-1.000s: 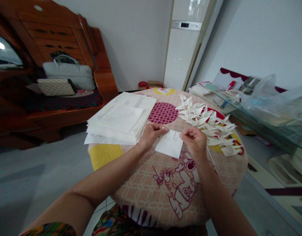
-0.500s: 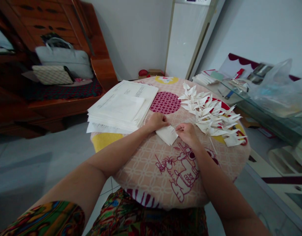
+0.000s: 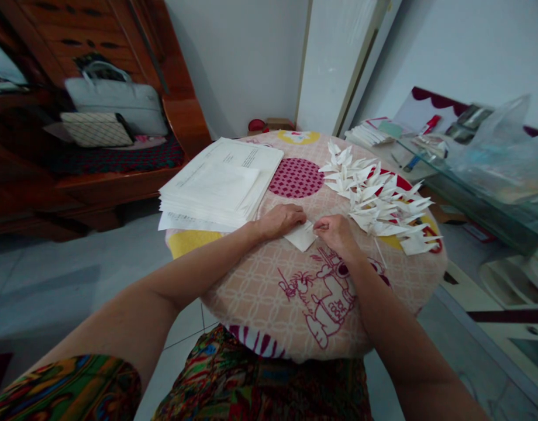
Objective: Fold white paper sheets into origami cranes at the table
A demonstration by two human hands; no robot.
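Paper (image 3: 301, 238) lies between left-hand grip (image 3: 286, 218) and right-hand grip (image 3: 334, 233), both pinching its edges.

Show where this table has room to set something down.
Free: tablecloth between the forearms, nearer than the handled paper; the purple circle between paper stack and folded papers. Crowded: beneath that stack and those folded papers.

This looks like a home, probably a living room. On the left of the frame stands a varnished wooden bench (image 3: 185, 120) with a carved back, a grey bag (image 3: 115, 102) and a quilted purse (image 3: 96, 130) on it; a round table (image 3: 255, 304) under a cartoon-print cloth (image 3: 334, 304) fills the centre, and a cluttered glass shelf (image 3: 483, 204) sits at right
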